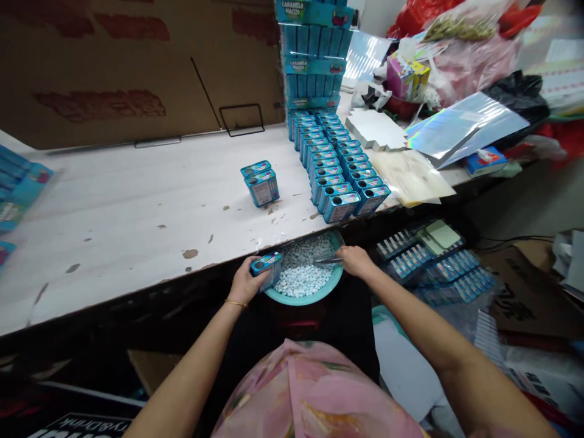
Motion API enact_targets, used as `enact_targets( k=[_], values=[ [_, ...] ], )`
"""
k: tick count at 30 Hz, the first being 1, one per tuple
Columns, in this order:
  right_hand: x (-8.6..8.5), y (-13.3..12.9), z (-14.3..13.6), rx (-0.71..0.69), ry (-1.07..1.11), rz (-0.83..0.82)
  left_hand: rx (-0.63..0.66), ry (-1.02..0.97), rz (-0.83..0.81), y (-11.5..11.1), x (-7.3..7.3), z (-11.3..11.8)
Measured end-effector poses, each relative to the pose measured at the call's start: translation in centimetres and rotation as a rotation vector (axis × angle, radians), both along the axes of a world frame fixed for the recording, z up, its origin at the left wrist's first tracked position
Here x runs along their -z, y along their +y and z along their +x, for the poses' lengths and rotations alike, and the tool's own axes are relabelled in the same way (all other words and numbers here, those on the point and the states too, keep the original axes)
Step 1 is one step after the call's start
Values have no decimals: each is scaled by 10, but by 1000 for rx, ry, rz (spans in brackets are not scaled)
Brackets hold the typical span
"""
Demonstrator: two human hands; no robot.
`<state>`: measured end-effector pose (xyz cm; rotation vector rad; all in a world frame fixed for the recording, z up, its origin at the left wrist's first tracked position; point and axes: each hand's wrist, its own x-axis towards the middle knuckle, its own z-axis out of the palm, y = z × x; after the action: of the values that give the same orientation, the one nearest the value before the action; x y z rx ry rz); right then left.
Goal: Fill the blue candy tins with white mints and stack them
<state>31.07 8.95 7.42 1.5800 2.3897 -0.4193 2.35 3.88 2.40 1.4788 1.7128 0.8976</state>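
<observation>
My left hand [245, 281] is closed around a small blue candy box [267, 266], held at the left rim of a turquoise basin [305, 300]. White and pale blue candies [303, 281] fill the basin, part of them in the table's shadow. Over its right side my right hand [357, 260] grips the handle of a metal scoop [327, 261], whose front end lies among the candies. Two more blue candy boxes [263, 187] stand together on the white table just beyond the basin.
Rows of blue candy boxes [335, 167] stand right of centre on the white table [137, 207], before stacked display packs [314, 61]. A large cardboard box [137, 67] is behind. Plastic sheets [465, 131] and bags lie right; filled trays [433, 267] sit lower right.
</observation>
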Motion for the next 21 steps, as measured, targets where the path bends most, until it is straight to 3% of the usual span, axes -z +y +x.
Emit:
enact_targets(
  k=[5,9,15,18,21],
  values=[
    [73,-5,-39,113,118,-54,-92,-368,-165,7,25,15],
    [97,-2,-53,165,245,-80,-56,-475,-206,6,26,32],
    [94,8,-32,153,461,-140,9,-368,-104,-9,5,11],
    [78,9,-22,167,606,-161,3,-237,-54,-15,-3,0],
    [51,10,-12,154,744,-158,25,-127,-9,-14,-5,1]
  ],
)
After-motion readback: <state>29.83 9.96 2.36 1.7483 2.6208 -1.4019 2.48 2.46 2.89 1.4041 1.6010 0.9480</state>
